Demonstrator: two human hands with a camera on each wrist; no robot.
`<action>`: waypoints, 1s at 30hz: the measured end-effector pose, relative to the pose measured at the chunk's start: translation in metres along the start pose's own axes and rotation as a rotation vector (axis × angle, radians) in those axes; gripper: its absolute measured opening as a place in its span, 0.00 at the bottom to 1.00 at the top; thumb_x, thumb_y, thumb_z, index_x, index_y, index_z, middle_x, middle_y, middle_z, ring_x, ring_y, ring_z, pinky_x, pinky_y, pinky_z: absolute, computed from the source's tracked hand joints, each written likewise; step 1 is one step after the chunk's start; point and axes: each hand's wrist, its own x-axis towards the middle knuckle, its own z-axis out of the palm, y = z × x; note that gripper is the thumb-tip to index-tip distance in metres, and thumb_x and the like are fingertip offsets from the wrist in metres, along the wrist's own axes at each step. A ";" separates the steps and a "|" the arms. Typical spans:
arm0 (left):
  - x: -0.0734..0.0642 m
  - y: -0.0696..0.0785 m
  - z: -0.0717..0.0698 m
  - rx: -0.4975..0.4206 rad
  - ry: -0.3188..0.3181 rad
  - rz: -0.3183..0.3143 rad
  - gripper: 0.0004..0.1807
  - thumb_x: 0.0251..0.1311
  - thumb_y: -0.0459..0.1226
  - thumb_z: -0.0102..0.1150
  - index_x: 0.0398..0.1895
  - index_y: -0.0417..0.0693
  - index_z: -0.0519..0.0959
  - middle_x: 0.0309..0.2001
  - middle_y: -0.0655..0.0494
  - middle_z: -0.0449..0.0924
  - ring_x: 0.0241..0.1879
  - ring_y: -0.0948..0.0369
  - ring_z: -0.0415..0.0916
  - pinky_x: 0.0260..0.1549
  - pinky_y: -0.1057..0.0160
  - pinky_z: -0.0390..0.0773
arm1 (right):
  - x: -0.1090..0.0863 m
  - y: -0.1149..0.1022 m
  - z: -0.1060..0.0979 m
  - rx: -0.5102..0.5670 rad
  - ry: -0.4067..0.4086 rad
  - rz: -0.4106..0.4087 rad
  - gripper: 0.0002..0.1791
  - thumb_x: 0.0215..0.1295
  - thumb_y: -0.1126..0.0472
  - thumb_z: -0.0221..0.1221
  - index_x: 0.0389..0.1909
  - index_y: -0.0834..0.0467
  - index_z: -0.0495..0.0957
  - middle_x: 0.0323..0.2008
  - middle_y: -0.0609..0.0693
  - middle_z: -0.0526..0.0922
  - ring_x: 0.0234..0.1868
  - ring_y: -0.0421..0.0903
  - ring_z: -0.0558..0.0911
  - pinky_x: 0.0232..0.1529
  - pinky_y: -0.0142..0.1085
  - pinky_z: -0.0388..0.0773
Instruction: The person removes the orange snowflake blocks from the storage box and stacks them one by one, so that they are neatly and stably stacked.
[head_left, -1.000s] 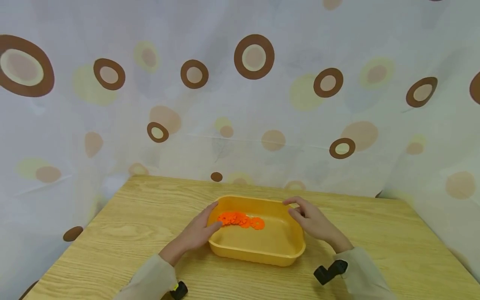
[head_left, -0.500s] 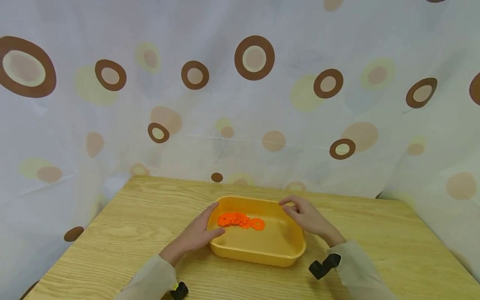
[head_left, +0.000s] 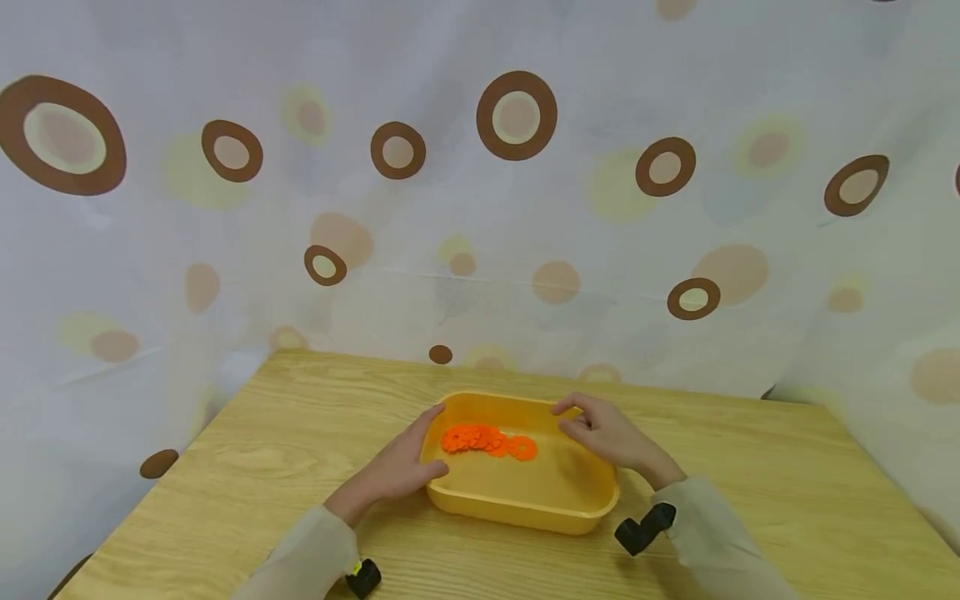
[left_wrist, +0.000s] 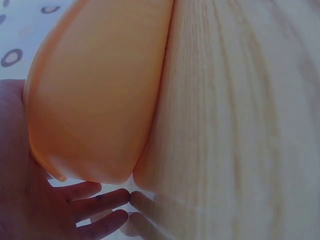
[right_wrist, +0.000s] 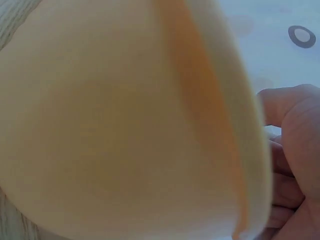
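A yellow plastic basin (head_left: 525,483) sits on the table, with several orange flower-shaped discs (head_left: 480,438) overlapping in a row at its left rear. At its left rim is my left hand (head_left: 396,467), thumb over the inside and fingers outside. In the left wrist view these fingers (left_wrist: 100,202) look straight and spread beside the basin's outer wall (left_wrist: 100,95). Over the right rear corner hovers my right hand (head_left: 607,432), index finger bent and nothing held. The right wrist view shows its loosely curled fingers (right_wrist: 285,192) just past the blurred rim (right_wrist: 250,125).
The wooden table (head_left: 300,417) extends to both sides of the basin. A pale curtain (head_left: 420,208) with brown rings hangs behind and at the sides. Black wrist cameras (head_left: 645,529) sit at both sleeve cuffs.
My right hand has shifted left and inward over the basin's right rear corner. The left thumb has lowered slightly, away from the discs. The discs stay in place.
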 end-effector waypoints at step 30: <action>-0.001 -0.001 -0.001 -0.013 0.003 0.040 0.44 0.49 0.36 0.52 0.74 0.43 0.52 0.72 0.39 0.56 0.69 0.44 0.57 0.65 0.41 0.58 | 0.026 0.006 0.025 -0.144 -0.189 -0.023 0.18 0.63 0.64 0.57 0.53 0.66 0.74 0.15 0.40 0.58 0.17 0.34 0.57 0.24 0.29 0.56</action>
